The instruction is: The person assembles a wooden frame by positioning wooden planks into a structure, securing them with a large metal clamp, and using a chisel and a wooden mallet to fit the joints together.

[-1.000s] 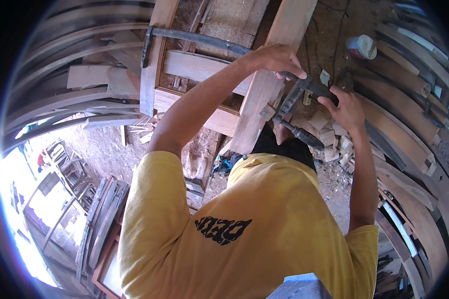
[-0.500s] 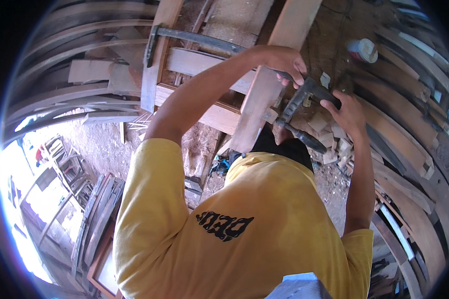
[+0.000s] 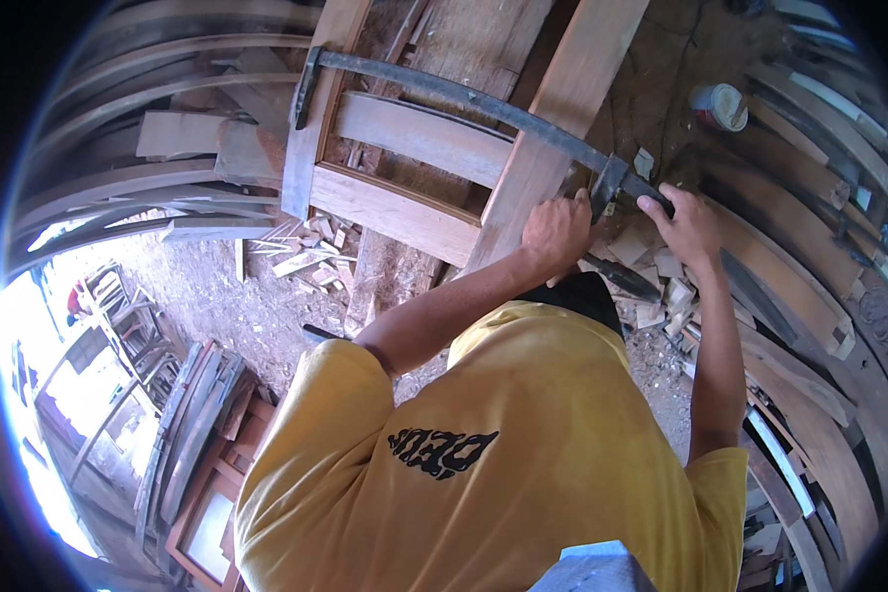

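Observation:
A long dark bar clamp point(image 3: 464, 96) lies across a wooden frame point(image 3: 419, 138). Its far-left jaw point(image 3: 306, 94) sits at the outer edge of the frame's left member. On the right, the sliding jaw point(image 3: 607, 185) stands just beyond the frame's right board point(image 3: 528, 187). My left hand point(image 3: 558, 235) is closed around the lower part of that jaw, its fingers partly hidden. Below it the clamp's dark screw handle point(image 3: 624, 278) shows. The bar's right end is in the grip of my right hand point(image 3: 686, 222), thumb on top.
Small wood offcuts point(image 3: 661, 276) lie heaped beside my legs, with more scraps point(image 3: 321, 252) on the floor left of the frame. Long planks point(image 3: 789, 266) are stacked at right, others point(image 3: 178, 183) at left. A white bucket point(image 3: 722, 107) stands at the far right.
My left hand has come down from above the bar to the lower part of the sliding jaw. The jaw has turned and shifted slightly; my right hand stays at the bar's end.

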Demonstrator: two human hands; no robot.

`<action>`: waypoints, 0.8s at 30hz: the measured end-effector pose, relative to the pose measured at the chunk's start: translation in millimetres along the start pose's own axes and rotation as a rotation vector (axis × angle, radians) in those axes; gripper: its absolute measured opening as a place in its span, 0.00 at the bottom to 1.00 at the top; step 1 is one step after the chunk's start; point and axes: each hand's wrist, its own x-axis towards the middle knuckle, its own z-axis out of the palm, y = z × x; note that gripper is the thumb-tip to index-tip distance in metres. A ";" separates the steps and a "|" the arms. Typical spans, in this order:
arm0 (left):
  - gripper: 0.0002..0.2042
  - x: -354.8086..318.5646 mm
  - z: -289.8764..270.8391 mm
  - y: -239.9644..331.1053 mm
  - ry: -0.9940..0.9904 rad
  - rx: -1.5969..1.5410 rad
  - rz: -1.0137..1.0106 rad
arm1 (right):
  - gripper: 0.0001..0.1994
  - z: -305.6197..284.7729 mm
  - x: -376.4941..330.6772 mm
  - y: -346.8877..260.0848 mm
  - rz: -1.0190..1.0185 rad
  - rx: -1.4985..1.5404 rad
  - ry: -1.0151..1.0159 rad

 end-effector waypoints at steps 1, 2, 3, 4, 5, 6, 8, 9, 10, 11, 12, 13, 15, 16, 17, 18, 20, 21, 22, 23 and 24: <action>0.25 3.2 -4.4 -2.8 0.005 -0.005 0.000 | 0.33 4.8 -0.5 4.4 -0.036 -0.002 0.033; 0.24 5.3 -11.5 -9.0 -0.042 0.013 0.034 | 0.32 -10.4 -0.2 -11.2 0.002 0.029 -0.077; 0.23 5.7 -14.6 -10.9 -0.090 0.032 0.068 | 0.32 -14.1 2.8 -15.4 -0.001 0.024 -0.082; 0.23 3.2 -12.1 -7.2 -0.088 0.029 0.071 | 0.30 -16.8 8.9 -19.5 -0.002 0.015 -0.111; 0.24 -1.2 -8.2 -0.7 -0.032 0.018 0.017 | 0.29 -18.2 11.8 -21.1 -0.005 0.006 -0.140; 0.24 -3.6 -6.2 2.8 0.025 0.009 -0.038 | 0.29 -14.7 10.0 -19.5 -0.004 0.003 -0.138; 0.24 -5.1 -5.3 3.1 -0.014 0.012 -0.029 | 0.23 -4.0 5.6 -14.5 -0.031 0.114 0.012; 0.24 -5.4 -5.1 2.8 -0.057 0.018 -0.016 | 0.23 -2.3 3.5 -9.3 -0.038 0.112 0.011; 0.24 -3.7 -6.0 0.7 -0.052 0.017 -0.020 | 0.22 -3.4 2.1 -7.8 -0.055 0.092 -0.020; 0.25 -1.1 -7.3 -2.1 -0.074 0.015 0.009 | 0.21 -3.2 2.1 -7.1 -0.072 0.072 -0.050; 0.25 0.2 -8.0 -4.2 -0.097 0.013 0.039 | 0.21 -1.4 3.3 -7.5 -0.078 0.070 -0.051; 0.25 -1.5 -4.3 0.2 -0.096 0.011 0.038 | 0.20 0.3 2.9 -6.8 -0.072 0.042 -0.026; 0.25 -6.8 4.8 12.9 -0.033 -0.022 -0.048 | 0.20 3.1 2.6 -3.9 -0.065 0.011 -0.003; 0.25 -7.6 10.0 9.5 -0.029 -0.026 -0.054 | 0.19 2.6 3.6 -3.2 -0.062 0.079 -0.043; 0.28 -8.3 14.9 5.3 -0.013 -0.054 -0.005 | 0.19 2.2 4.5 -2.6 -0.059 0.146 -0.085; 0.30 -7.6 19.7 1.5 0.004 -0.081 0.044 | 0.19 2.1 2.1 -2.5 -0.064 0.142 -0.088; 0.31 2.2 -4.0 -2.9 -0.125 -0.067 0.037 | 0.18 -2.0 -4.4 -6.5 -0.026 0.112 -0.100; 0.32 5.4 -12.3 -3.1 -0.256 -0.048 0.028 | 0.18 -2.4 -1.2 -9.6 -0.024 0.109 -0.100; 0.32 1.2 -8.2 -0.6 -0.260 -0.050 0.028 | 0.18 -3.4 1.6 -18.2 -0.037 0.086 -0.064; 0.30 -5.1 -1.2 3.9 -0.157 -0.043 -0.019 | 0.19 -3.8 2.1 -22.6 -0.050 0.063 -0.027; 0.28 -9.4 4.4 6.1 -0.054 -0.035 -0.066 | 0.19 -0.3 -1.0 -18.1 -0.048 0.063 -0.030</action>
